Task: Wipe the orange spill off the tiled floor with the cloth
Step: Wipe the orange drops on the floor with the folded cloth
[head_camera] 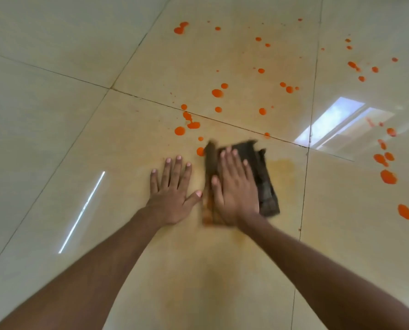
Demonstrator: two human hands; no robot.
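A dark folded cloth [265, 182] lies flat on the beige tiled floor [55, 115], blurred by motion. My right hand [234, 186] presses flat on top of it, fingers together and pointing away from me. My left hand [172, 191] rests palm down on the bare tile just left of the cloth, fingers spread, holding nothing. Orange spill drops [216, 92] dot the tiles beyond the cloth, and more orange blobs [388, 176] lie to the right. A pale orange smear [284, 166] shows on the tile right of the cloth.
Dark grout lines [303, 198] cross the glossy tiles. A bright window reflection [334, 122] sits on the floor at the right, and a thin light streak [84, 208] at the left.
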